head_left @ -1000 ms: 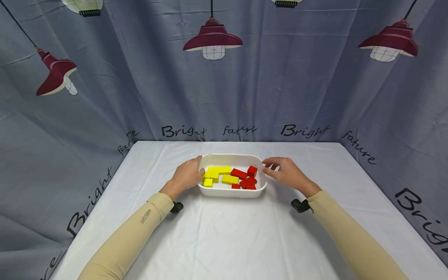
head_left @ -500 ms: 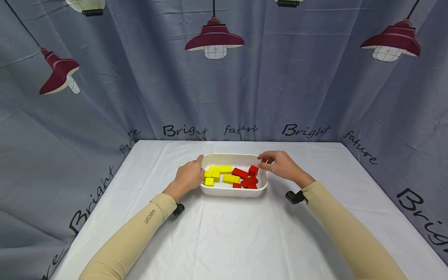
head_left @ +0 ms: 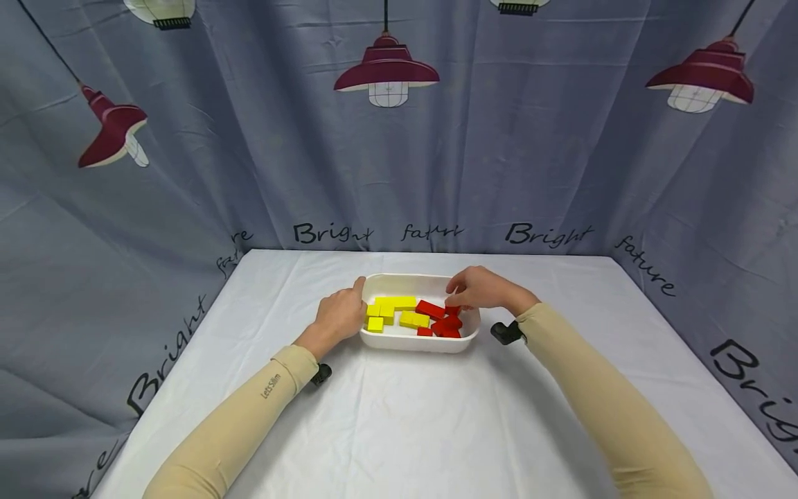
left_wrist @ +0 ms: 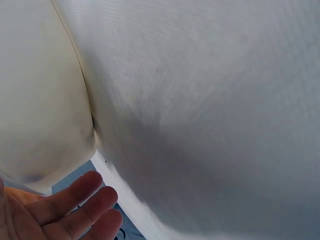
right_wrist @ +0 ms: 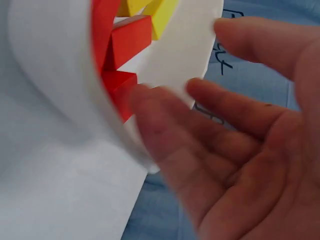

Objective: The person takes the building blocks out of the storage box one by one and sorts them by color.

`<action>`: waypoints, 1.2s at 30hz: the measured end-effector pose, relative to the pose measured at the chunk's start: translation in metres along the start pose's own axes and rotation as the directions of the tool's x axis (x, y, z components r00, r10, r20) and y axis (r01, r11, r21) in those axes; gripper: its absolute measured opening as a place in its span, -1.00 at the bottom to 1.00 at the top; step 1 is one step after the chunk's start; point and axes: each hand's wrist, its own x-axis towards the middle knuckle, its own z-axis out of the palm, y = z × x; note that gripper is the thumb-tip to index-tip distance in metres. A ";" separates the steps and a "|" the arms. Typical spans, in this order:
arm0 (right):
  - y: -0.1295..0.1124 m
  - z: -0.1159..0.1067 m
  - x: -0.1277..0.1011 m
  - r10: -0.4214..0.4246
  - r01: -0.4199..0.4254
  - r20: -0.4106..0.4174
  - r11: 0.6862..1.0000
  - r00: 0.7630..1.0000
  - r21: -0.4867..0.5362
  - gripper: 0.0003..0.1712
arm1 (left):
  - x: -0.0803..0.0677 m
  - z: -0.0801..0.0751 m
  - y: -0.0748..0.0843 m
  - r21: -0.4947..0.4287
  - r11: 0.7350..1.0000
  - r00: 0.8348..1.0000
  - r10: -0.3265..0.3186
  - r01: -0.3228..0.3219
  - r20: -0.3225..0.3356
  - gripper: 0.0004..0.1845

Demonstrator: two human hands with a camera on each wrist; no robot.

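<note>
A white oblong container (head_left: 405, 342) stands on the table, with several yellow blocks (head_left: 397, 303) on its left side and several red blocks (head_left: 430, 310) on its right. My left hand (head_left: 341, 315) holds the container's left end at the rim. In the left wrist view, three of its fingertips extend beside the container's outer wall (left_wrist: 45, 95). My right hand (head_left: 486, 287) reaches over the right rim, fingers spread. Its fingertips overlap a red cube (right_wrist: 120, 90) in the right wrist view, with nothing gripped between them.
A white cloth (head_left: 399, 416) covers the table. Grey-blue curtains (head_left: 530, 159) printed with lamps and lettering hang behind and at both sides. A black wrist camera (head_left: 508, 333) sits beneath the right sleeve.
My right hand has moved left from outside the right rim to over the red blocks, partly covering the red cube. My left hand stays at the left end.
</note>
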 end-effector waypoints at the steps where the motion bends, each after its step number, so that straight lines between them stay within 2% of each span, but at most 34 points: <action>1: -0.002 0.000 0.002 0.012 -0.012 0.010 1.000 1.000 -0.026 -0.52 | 0.000 0.000 0.000 -0.001 1.000 1.000 0.002 -0.002 -0.001 -0.39; 4: -0.008 0.001 0.005 0.073 -0.069 0.026 0.992 0.997 -0.106 -0.50 | 0.001 0.000 0.000 0.001 1.000 1.000 0.003 -0.003 -0.002 -0.39; 9: -0.020 0.005 0.009 0.205 -0.200 0.006 0.960 0.979 -0.197 -0.57 | 0.000 0.000 0.000 0.010 1.000 1.000 -0.001 0.001 0.007 -0.39; 17: -0.028 0.018 0.014 0.304 -0.303 -0.028 0.931 0.952 -0.204 -0.71 | -0.003 0.001 0.002 0.010 1.000 1.000 -0.007 0.007 0.010 -0.38; 26: -0.023 0.024 0.022 0.364 -0.353 0.040 0.921 0.931 -0.162 -0.65 | -0.003 0.002 0.004 -0.003 1.000 1.000 -0.016 0.016 0.006 -0.38; 36: -0.016 0.021 0.032 0.315 -0.314 0.076 0.949 0.946 -0.032 -0.73 | -0.003 -0.002 0.002 0.010 1.000 1.000 -0.018 0.018 0.005 -0.38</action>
